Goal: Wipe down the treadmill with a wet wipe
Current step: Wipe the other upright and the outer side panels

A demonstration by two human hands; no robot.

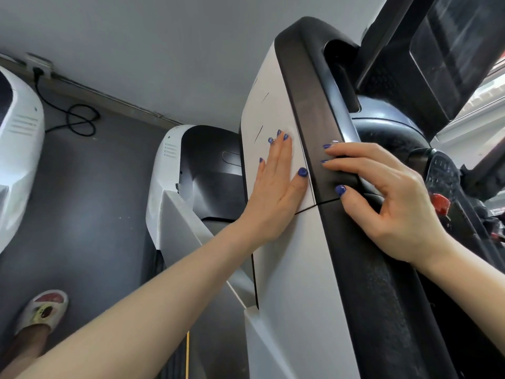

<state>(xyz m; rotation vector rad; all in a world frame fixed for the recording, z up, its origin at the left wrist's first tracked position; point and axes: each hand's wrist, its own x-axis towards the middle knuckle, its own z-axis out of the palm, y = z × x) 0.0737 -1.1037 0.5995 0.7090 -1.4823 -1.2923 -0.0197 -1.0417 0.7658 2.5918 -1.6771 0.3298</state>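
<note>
White plastic side panel (276, 110) of the treadmill (314, 269) fills the middle of the view, w/ a black padded handrail (314, 110) running along its right edge. Left hand (276, 187) lies flat on the white panel, fingers straight and close together, thumb out to the side, palm pressing the surface. A wet wipe (293, 138) seems to sit under the fingers: a pale rumpled edge shows past the fingertips, white on white, so hard to be sure. Right hand (388, 198) rests on the black handrail just beside the left hand; fingers a bit spread and lightly bent, tips touching the rail, thumb low against the rail's edge, not gripping anything. Nails on both hands are painted blue.

Top right: the dark screen (459, 42) of the console, tilted. Below it a rounded grey housing and a red clip (440, 202) near the right wrist.

Lower left of the panel: treadmill's white and black motor cover (191, 170) down at floor level. Another white machine (19, 149) at far left. Grey floor (90, 214), black cable (79, 119) looped on it, going to a wall socket (39, 68). Bottom left: a foot in a white patterned slipper (43, 310).
</note>
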